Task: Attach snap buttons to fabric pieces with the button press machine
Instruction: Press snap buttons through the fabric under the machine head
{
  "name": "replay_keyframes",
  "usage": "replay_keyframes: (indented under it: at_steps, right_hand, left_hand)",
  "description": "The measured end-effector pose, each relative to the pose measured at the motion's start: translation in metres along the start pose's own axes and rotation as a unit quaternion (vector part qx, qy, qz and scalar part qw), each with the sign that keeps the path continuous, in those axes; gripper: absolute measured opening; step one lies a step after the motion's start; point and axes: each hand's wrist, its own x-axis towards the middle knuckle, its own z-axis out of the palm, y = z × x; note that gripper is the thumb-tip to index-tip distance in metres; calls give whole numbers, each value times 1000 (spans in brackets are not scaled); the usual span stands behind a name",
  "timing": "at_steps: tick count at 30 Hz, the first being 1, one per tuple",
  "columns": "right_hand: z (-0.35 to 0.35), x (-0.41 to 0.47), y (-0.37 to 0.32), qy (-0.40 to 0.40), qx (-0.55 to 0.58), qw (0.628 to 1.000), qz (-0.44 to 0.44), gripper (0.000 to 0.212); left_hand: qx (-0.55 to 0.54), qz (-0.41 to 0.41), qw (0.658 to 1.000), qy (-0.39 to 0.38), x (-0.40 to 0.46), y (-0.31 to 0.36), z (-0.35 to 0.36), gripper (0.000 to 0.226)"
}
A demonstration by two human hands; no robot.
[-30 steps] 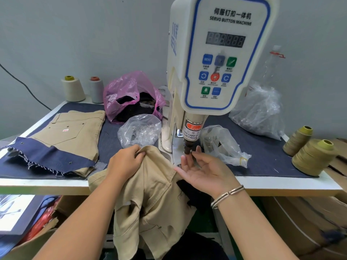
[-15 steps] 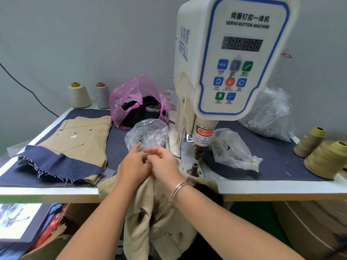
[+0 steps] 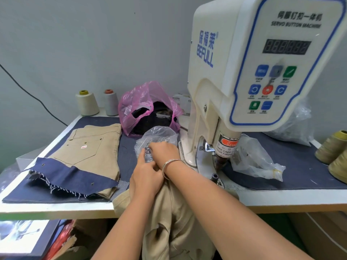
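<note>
Snap buttons sit in the clear bag (image 3: 156, 137) at eleven o'clock from the press (image 3: 221, 164); right hand (image 3: 165, 150) digs there, grip unclear, left hand (image 3: 145, 177) pinches tan fabric (image 3: 169, 212), which may slide off the counter (image 3: 56, 208).

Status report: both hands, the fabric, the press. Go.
Right hand reaching into clear button bag, grip hidden. Left hand holds tan fabric at table edge. Nothing under the press head.
</note>
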Motion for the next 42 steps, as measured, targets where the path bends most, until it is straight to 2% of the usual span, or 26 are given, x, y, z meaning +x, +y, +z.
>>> replay_keyframes:
  at_steps: [6, 15, 18, 23, 27, 34, 42]
  right_hand:
    - [3, 11, -5, -13, -105, 992, -69, 29]
    - [7, 12, -3, -2, -98, 992, -85, 29]
    - [9, 12, -2, -9, -62, 996, -62, 28]
    - [14, 11, 11, -6, 63, 998, 13, 20]
    - [17, 12, 10, 5, 83, 996, 32, 29]
    - [16, 10, 11, 22, 111, 993, 47, 25]
    - [11, 14, 11, -17, 109, 991, 72, 26]
  left_hand:
    - [14, 7, 1000, -7, 1, 0, 0, 27]
    - [36, 6, 999, -14, 1, 2, -1, 32]
    - [32, 9, 999, -11, 0, 3, -2, 32]
    - [36, 9, 999, -6, -1, 4, -1, 27]
    - [35, 3, 999, -14, -2, 5, -2, 28]
    - [33, 7, 999, -3, -1, 4, -2, 28]
    - [6, -4, 1000, 16, -1, 2, -1, 23]
